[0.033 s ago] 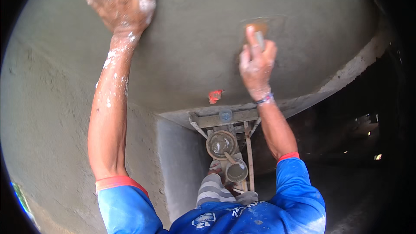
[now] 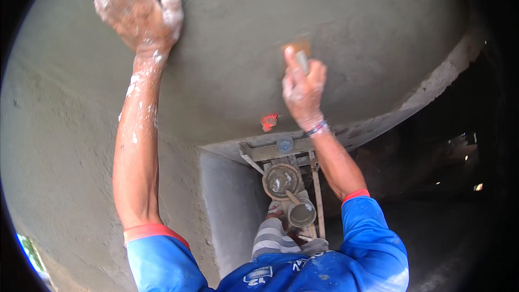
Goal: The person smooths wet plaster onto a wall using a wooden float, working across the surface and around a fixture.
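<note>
With the right grip (image 2: 306, 85) clasped round an orange-brown tool (image 2: 303, 48) on the grey wall (image 2: 232, 48), a tilted edge could gouge the surface, and pressure from the spread, empty left grip (image 2: 141, 17) could smear it.

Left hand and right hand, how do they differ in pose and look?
The left hand is spread open, seemingly resting on the grey plastered surface, while the right hand is curled around a blurred orange-brown tool. The left hand sits higher in the picture than the right hand. The right hand's wrist has a wristband; the left hand's shows none. Both have pale smears.
</note>
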The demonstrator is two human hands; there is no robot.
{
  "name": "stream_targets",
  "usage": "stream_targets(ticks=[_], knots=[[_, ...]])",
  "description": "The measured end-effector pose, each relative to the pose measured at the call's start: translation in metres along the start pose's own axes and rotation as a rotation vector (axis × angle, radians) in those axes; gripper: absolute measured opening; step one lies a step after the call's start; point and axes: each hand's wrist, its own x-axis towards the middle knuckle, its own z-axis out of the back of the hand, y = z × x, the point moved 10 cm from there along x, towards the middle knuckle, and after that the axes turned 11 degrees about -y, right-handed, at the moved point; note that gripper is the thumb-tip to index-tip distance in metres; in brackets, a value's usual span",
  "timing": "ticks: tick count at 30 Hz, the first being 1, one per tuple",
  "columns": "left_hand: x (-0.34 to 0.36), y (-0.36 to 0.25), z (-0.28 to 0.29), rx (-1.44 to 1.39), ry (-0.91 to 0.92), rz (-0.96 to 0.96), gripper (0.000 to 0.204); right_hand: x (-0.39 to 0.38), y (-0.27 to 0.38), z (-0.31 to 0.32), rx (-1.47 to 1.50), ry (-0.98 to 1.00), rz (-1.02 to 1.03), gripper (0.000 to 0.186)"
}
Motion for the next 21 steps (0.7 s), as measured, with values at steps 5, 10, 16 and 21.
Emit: stream_targets(ticks=[5,10,16,21], knots=[[-0.001,-0.013,-0.007,-0.012,-0.035,-0.043,0.065,-0.154,-0.078,-0.007,-0.135,0.086,-0.137,0.066],[-0.004,-0.015,-0.007,0.011,0.054,-0.031,0.066,-0.064,-0.085,0.03,-0.034,-0.12,-0.307,0.062],[0.001,-0.018,-0.002,-0.02,-0.008,0.049,0.067,-0.093,-0.063,0.013,-0.027,-0.139,-0.206,0.073],[0.0,-0.014,-0.006,0.011,0.007,0.022,0.063,-0.13,-0.082,0.008,-0.09,0.077,-0.122,0.07]])
